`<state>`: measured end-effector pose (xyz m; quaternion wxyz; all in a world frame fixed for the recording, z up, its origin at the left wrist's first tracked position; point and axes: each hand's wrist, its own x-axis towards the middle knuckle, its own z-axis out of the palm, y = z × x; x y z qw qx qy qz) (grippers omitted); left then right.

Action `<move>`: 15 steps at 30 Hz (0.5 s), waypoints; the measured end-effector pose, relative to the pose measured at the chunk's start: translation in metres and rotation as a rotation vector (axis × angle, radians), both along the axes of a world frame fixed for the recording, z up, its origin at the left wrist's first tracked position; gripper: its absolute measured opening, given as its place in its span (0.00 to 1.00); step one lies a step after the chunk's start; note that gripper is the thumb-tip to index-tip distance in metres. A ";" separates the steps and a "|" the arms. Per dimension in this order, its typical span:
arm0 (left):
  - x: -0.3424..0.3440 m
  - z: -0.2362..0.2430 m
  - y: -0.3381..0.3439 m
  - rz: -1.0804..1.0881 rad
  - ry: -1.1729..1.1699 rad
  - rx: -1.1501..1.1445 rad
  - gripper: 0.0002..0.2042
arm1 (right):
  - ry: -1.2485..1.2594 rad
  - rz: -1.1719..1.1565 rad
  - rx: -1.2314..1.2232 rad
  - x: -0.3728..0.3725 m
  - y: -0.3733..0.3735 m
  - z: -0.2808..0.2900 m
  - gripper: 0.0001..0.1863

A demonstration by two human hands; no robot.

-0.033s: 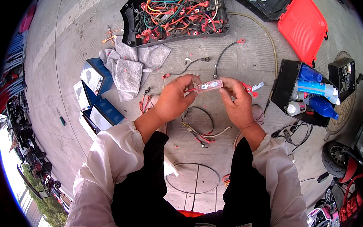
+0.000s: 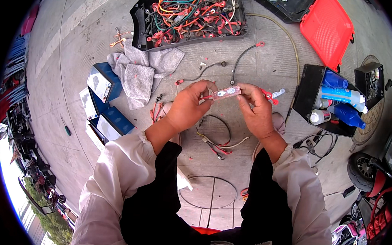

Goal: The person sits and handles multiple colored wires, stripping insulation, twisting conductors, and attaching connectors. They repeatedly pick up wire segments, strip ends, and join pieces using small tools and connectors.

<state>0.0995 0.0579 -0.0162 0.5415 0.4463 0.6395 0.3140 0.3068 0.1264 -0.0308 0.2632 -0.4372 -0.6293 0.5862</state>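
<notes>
- Nothing visibly shifts in the head view since the earlier frame; both hands match it.
- Left hand, bare, pinches one end of a short, clear reddish strip with silvery metal pieces between thumb and fingers.
- Right hand, bare, has its bent fingers and thumb on the strip's other end, so the strip spans the gap between the hands.
- Red cable ends with ring terminals show just right of the right hand.
- Black plastic tray, heaped with coloured wires, lies beyond the left hand.
- Crumpled grey cloth lies left of that hand.
- Black open bin of blue and white bottles stands right of the right hand.
</notes>
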 end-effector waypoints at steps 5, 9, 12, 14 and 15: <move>0.003 0.007 0.001 -0.017 0.077 -0.042 0.13 | -0.013 0.004 0.001 -0.001 -0.001 0.002 0.16; 0.001 -0.001 0.000 0.052 -0.155 -0.157 0.12 | 0.038 -0.005 0.014 -0.003 -0.001 0.002 0.16; 0.003 -0.002 0.001 0.122 -0.264 -0.128 0.11 | 0.061 -0.046 -0.034 -0.006 -0.005 0.008 0.14; 0.003 -0.001 0.001 0.138 -0.268 -0.102 0.10 | 0.067 -0.047 -0.001 -0.006 -0.004 0.008 0.12; 0.003 0.000 0.001 0.130 -0.253 -0.101 0.10 | 0.070 -0.048 0.015 -0.006 -0.003 0.008 0.11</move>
